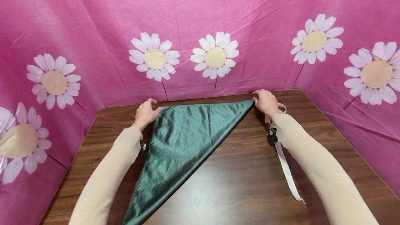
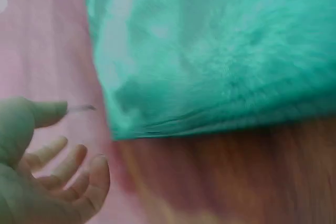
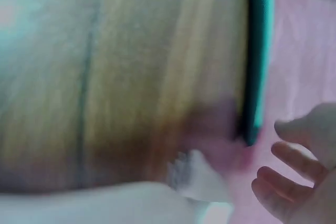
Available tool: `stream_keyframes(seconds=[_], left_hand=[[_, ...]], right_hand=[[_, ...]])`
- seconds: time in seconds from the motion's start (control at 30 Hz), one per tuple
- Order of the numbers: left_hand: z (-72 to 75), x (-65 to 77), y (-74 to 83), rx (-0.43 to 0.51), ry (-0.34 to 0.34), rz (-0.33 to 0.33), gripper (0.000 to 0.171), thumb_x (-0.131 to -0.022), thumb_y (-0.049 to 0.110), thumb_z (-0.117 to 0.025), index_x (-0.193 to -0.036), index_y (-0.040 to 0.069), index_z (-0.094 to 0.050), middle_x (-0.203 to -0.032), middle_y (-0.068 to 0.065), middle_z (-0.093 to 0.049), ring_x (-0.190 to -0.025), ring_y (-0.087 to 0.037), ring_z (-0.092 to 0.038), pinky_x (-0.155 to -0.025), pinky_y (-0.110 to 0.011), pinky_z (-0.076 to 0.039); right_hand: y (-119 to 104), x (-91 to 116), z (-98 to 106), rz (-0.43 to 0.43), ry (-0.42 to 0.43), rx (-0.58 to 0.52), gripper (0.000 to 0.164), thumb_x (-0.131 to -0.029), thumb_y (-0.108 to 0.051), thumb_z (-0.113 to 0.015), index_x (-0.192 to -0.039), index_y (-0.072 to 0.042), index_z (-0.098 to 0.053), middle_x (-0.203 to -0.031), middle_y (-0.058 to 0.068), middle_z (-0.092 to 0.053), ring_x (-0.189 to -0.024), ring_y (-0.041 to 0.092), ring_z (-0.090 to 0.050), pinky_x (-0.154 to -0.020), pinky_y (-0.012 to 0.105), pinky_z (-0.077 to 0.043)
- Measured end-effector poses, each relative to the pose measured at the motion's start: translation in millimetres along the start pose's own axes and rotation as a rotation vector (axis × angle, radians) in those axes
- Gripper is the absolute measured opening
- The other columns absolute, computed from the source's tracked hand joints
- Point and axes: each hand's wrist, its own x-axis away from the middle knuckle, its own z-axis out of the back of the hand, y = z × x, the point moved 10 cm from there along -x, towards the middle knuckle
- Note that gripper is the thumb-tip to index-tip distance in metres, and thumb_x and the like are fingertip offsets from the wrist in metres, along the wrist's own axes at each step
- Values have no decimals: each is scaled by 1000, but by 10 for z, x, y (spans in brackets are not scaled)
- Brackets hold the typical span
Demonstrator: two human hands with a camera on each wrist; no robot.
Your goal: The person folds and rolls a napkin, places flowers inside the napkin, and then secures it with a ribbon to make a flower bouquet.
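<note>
A shiny dark green satin cloth (image 1: 187,134), folded into a triangle, lies on the wooden table. At its far left corner is my left hand (image 1: 146,114). In the left wrist view, the left hand (image 2: 47,177) has loosely bent fingers and a gap between thumb and fingertips, beside the cloth's corner (image 2: 126,121). My right hand (image 1: 266,102) is at the pointed far right corner. The right wrist view shows the right hand (image 3: 302,169) with relaxed, spread fingers just off the cloth's tip (image 3: 254,124). Both wrist views are blurred.
A white ribbon (image 1: 286,173) with a frayed end trails over the table (image 1: 237,180) beneath my right wrist. Dark bands sit on both wrists. A pink curtain (image 1: 187,6) with large white daisies surrounds the table's back and sides.
</note>
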Motion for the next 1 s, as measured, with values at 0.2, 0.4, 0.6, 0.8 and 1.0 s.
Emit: stream_keyframes(seconds=[0.2,0.4,0.6,0.8,1.0], left_hand=[[-58,487,699,-89,-72,-442,51,-99,32,-67,-137,-1,-56,-129,-23,-60,-117,-39,-58,-101,-55,-43],[-540,1179,1067,-246,-286,-651,66,-104,44,-54,-152,-1,-42,-154,-26,-40,-143,-44,-35,-115,-56,-29],[-1026,1593,1097,-317,-569,-602,76,-106,60,-30,-162,9,-17,-167,-18,-9,-154,-36,-2,-121,-54,-11],[-1217,1717,1082,-355,-632,-593,74,-107,59,-25,-163,11,-14,-169,-13,-4,-154,-31,3,-122,-52,-8],[-1256,1778,1091,-353,-653,-603,71,-109,54,-27,-162,9,-16,-168,-14,-6,-154,-31,1,-122,-53,-9]], right_hand=[[-690,242,104,255,-32,-15,37,-98,-21,-67,-126,3,-66,-126,25,-65,-117,47,-59,-96,61,-45],[-1447,711,-73,498,-125,-3,57,-98,-35,-68,-136,7,-58,-142,25,-54,-133,44,-50,-111,56,-36],[-1858,1083,-427,585,-267,9,74,-99,-48,-62,-144,9,-48,-154,28,-37,-142,49,-33,-115,56,-29],[-1924,1242,-739,544,-434,26,79,-103,-55,-52,-152,5,-38,-161,24,-28,-148,47,-21,-116,60,-23],[-1943,1307,-808,514,-497,25,81,-102,-57,-51,-155,2,-34,-163,21,-24,-150,44,-16,-116,62,-20]])
